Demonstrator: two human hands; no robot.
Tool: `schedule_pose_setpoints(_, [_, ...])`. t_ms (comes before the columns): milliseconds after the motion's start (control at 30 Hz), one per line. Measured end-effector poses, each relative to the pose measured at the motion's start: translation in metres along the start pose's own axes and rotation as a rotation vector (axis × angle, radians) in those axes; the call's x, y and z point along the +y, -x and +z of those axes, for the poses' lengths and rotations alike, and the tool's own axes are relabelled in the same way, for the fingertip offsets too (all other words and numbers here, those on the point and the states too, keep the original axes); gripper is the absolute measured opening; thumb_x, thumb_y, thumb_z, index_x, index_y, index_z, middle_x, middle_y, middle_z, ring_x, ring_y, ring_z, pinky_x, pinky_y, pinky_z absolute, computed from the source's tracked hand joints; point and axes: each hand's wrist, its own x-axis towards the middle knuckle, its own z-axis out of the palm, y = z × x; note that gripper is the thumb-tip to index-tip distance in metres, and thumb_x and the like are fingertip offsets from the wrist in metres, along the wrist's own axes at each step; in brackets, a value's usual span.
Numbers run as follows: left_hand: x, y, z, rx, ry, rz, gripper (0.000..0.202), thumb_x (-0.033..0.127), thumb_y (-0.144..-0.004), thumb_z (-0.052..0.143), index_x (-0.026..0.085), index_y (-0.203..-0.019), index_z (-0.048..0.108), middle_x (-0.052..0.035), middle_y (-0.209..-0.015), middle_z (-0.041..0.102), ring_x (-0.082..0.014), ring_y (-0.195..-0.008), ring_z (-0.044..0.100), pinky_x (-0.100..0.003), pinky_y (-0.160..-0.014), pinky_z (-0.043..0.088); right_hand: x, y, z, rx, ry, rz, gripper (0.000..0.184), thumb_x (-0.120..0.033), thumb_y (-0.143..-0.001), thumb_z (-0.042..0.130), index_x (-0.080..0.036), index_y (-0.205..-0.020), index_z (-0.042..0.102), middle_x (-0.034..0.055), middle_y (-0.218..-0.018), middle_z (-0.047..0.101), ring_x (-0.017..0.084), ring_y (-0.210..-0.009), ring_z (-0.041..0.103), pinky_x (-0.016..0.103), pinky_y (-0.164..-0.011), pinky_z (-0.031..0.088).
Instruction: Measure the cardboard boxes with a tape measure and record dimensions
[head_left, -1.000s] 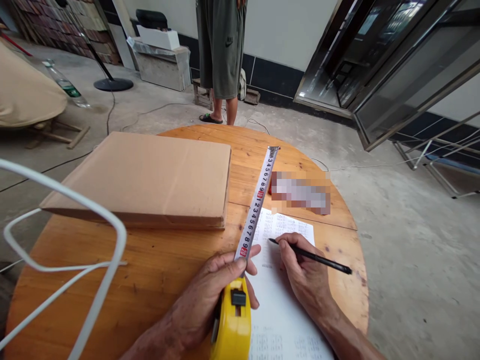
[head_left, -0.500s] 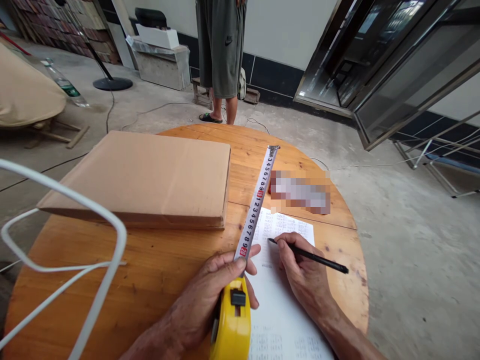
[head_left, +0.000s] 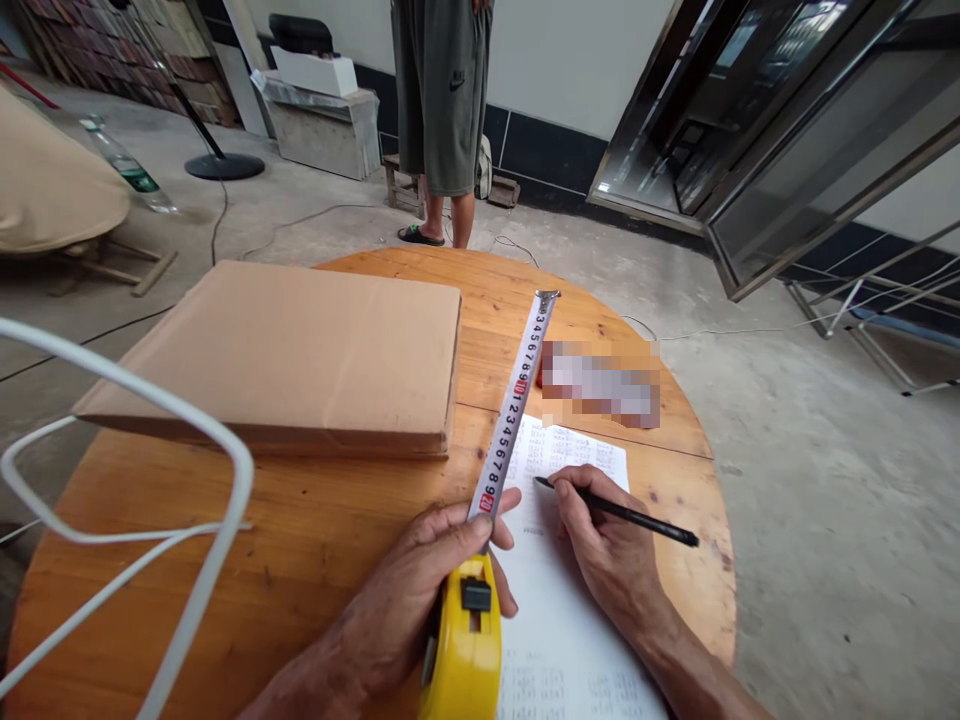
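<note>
Left hand gripping yellow tape measure, blade extended over table, right hand pinching pen, tip on paper

Bright, even daylight; shadows lie soft and faint. Focus is sharp; wide-angle distortion bends the edges; one patch is pixelated.

Round wooden table with flat cardboard box and printed paper sheet.

Left hand curled tight, thumb forward on top, right hand pinched closed, forearms angled inward
</note>
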Motion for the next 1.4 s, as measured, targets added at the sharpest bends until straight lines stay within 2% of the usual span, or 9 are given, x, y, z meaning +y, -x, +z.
schedule_pose_setpoints(167, [0.0007, 0.0005, 0.0006, -0.005, 0.000, 0.005, 0.023, 0.037, -0.087, 0.050, 0.016, -0.088, 0.060, -0.0065, -0.058, 0.068, -0.0081, -0.042, 0.045, -0.017, -0.043, 0.034, 0.0006, -0.0004, 0.0000, -0.026, 0.017, -0.017, 0.015, -0.026, -0.088, 0.050, -0.019, -0.078, 0.060, -0.0012, -0.062, 0.056, 0.012, -0.053, 0.049, 0.023, -0.050, 0.040])
schedule_pose_setpoints(367, [-0.0012, 0.0004, -0.0010, 0.002, -0.008, 0.011, 0.024, 0.037, -0.087, 0.052, 0.015, -0.090, 0.060, -0.0050, -0.058, 0.067, -0.0079, -0.044, 0.047, -0.016, -0.045, 0.035, 0.0048, 0.0022, -0.0009, 0.035, -0.047, 0.042, 0.015, -0.028, -0.088, 0.050, -0.020, -0.080, 0.059, -0.0030, -0.057, 0.053, 0.011, -0.049, 0.047, 0.024, -0.049, 0.040])
schedule_pose_setpoints(500, [-0.0022, -0.0004, -0.0017, -0.009, -0.003, 0.016, 0.024, 0.038, -0.087, 0.052, 0.016, -0.088, 0.060, -0.0075, -0.063, 0.070, -0.0084, -0.045, 0.048, -0.017, -0.045, 0.035, 0.0052, 0.0024, -0.0013, 0.041, -0.091, 0.078, 0.014, -0.029, -0.088, 0.049, -0.020, -0.082, 0.058, -0.0049, -0.051, 0.049, 0.011, -0.046, 0.046, 0.023, -0.046, 0.038])
schedule_pose_setpoints(700, [-0.0021, 0.0014, -0.0016, -0.006, -0.006, 0.023, 0.024, 0.038, -0.086, 0.053, 0.016, -0.087, 0.061, -0.0064, -0.059, 0.068, -0.0091, -0.046, 0.049, -0.017, -0.046, 0.035, 0.0025, 0.0005, -0.0004, 0.042, -0.076, 0.069, 0.015, -0.029, -0.088, 0.049, -0.019, -0.081, 0.058, -0.0049, -0.052, 0.048, 0.011, -0.045, 0.045, 0.023, -0.046, 0.038])
schedule_pose_setpoints(1033, [-0.0024, -0.0018, -0.0025, -0.008, -0.011, 0.034, 0.024, 0.039, -0.086, 0.053, 0.017, -0.086, 0.061, -0.0074, -0.061, 0.069, -0.0096, -0.047, 0.050, -0.017, -0.047, 0.035, 0.0052, 0.0005, 0.0010, 0.031, -0.036, 0.038, 0.015, -0.029, -0.089, 0.049, -0.020, -0.081, 0.060, -0.0008, -0.064, 0.058, 0.012, -0.055, 0.052, 0.024, -0.050, 0.041])
schedule_pose_setpoints(1400, [-0.0024, -0.0009, -0.0028, 0.000, 0.004, 0.012, 0.026, 0.041, -0.085, 0.054, 0.016, -0.088, 0.060, -0.0071, -0.062, 0.069, -0.0089, -0.045, 0.049, -0.018, -0.047, 0.035, 0.0010, -0.0005, 0.0006, 0.021, 0.012, 0.012, 0.014, -0.026, -0.087, 0.050, -0.019, -0.079, 0.060, -0.0004, -0.065, 0.060, 0.012, -0.053, 0.053, 0.023, -0.047, 0.041])
